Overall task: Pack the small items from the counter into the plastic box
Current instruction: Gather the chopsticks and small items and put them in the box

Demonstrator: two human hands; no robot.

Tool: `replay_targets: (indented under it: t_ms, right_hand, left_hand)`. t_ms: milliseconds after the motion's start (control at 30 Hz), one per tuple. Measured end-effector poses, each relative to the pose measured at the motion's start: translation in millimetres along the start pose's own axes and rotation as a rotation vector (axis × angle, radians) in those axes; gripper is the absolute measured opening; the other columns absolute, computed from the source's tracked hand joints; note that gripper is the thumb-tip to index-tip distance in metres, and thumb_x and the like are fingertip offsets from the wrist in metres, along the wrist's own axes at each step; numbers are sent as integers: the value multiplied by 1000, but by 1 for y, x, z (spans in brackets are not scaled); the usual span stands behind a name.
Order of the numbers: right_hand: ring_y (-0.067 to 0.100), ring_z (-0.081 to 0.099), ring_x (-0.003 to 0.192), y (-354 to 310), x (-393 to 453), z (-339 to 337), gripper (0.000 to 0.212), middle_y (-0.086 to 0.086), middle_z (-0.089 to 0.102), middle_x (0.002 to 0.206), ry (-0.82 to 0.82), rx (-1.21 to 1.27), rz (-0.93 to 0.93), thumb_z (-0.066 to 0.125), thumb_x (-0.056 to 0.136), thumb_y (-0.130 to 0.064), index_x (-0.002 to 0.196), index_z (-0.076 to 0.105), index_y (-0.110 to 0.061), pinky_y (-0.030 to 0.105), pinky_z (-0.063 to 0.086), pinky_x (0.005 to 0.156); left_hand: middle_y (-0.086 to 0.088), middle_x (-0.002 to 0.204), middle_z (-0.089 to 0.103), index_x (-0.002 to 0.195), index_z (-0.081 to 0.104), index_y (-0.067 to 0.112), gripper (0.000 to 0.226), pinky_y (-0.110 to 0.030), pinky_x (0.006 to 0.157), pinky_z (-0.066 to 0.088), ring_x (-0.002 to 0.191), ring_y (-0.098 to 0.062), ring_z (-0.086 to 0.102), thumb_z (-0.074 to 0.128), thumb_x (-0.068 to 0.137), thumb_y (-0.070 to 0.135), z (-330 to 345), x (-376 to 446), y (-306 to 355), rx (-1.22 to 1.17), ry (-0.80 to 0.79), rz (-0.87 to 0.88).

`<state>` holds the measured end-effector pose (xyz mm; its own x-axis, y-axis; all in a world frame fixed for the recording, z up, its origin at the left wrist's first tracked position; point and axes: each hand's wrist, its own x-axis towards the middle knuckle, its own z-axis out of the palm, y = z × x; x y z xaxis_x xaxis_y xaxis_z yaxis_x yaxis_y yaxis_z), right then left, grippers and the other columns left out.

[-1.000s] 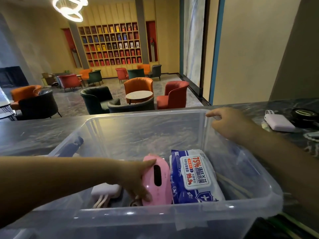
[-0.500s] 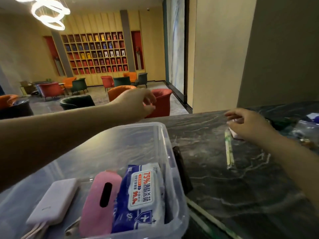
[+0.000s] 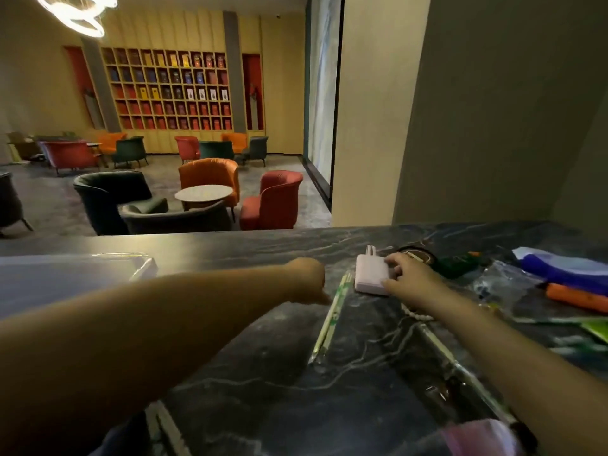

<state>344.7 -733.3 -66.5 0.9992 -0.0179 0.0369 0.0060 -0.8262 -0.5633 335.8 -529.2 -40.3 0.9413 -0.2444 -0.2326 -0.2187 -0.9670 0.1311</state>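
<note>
The clear plastic box (image 3: 141, 262) shows only as a rim and wall at the far left of the dark marble counter (image 3: 329, 390). A white power bank (image 3: 370, 273) lies on the counter, and my right hand (image 3: 409, 279) is closed over its right and near edges. A long paper-wrapped pair of chopsticks (image 3: 329, 319) lies just left of the power bank. My left hand (image 3: 309, 281) is low over the counter with a fingertip at the packet's upper end. Its fingers are hidden under the back of the hand.
To the right lie a black round object (image 3: 419, 253), a dark green item (image 3: 460, 262), a clear bag (image 3: 503, 286), a blue-purple packet (image 3: 566, 269), an orange item (image 3: 575, 296) and a green packet (image 3: 597, 328). A second long wrapped stick (image 3: 460, 366) lies under my right forearm.
The view has swung right, so the box has slid to the left edge. My left hand has come down from above the box to the chopsticks. My right hand has settled on the power bank.
</note>
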Motion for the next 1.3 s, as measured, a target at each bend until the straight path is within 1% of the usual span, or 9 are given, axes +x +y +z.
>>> replay_targets:
  t_ms: [133,367,467,633,733,867,1000,1133,1300]
  right_hand:
    - [30,51,116,13,27,15,59,15,47,134,-9,11,-11,60,83,-28,137,38,-18,35,43,92]
    - [37,49,117,26,68,39,73,21,41,134,-7,60,104,62,80,-45,141,32,-17,34,41,92]
    - [38,47,117,25,77,53,85,23,40,134,-19,38,137,62,75,-56,141,28,-15,37,41,95]
    - [36,37,122,18,86,67,107,19,32,140,14,-109,134,59,62,-76,143,21,-17,42,38,95]
    - [35,34,125,14,89,68,105,17,30,141,-2,-147,174,63,62,-71,143,18,-22,44,37,97]
    - [37,36,123,8,93,63,90,15,36,138,-65,-252,149,62,63,-55,138,27,-20,42,38,95]
    - [36,47,115,3,90,57,80,13,49,127,-111,-328,132,61,59,-50,129,36,-20,37,41,87]
    - [35,47,110,5,81,58,73,12,52,121,-98,-320,132,62,60,-50,126,40,-26,34,37,76]
    - [29,52,98,-10,57,51,57,8,59,115,-71,-246,75,63,71,-41,124,48,-25,32,42,80]
  left_hand:
    - [-11,103,66,109,63,4,59,-32,68,51,79,-22,61,69,77,52,43,24,10,-149,3,-120]
    - [-5,73,61,68,53,8,41,-31,64,45,73,-23,56,73,76,43,55,29,2,-198,49,-299]
    - [-9,82,63,91,63,5,37,-28,56,49,68,-21,59,76,74,35,49,22,-11,-215,-11,-362]
    - [-9,81,60,96,57,3,34,-30,45,53,49,-18,56,76,75,21,51,9,-22,-266,-75,-450]
    - [-11,83,60,110,56,0,39,-27,43,48,48,-18,53,68,81,23,51,3,-25,-237,-67,-439]
    - [-4,60,56,65,55,8,23,-27,55,50,47,-17,53,61,83,21,44,-2,-28,-181,-37,-412]
    - [-4,58,59,72,67,3,16,-20,39,46,41,-12,51,64,82,15,32,-8,-32,-239,-33,-363]
    - [-4,73,62,107,65,-2,28,-25,55,51,61,-17,57,57,89,17,13,-19,-34,-340,5,-305]
    - [-10,99,66,116,61,4,33,-33,81,53,85,-20,61,54,92,26,-25,-44,-44,-343,47,-233]
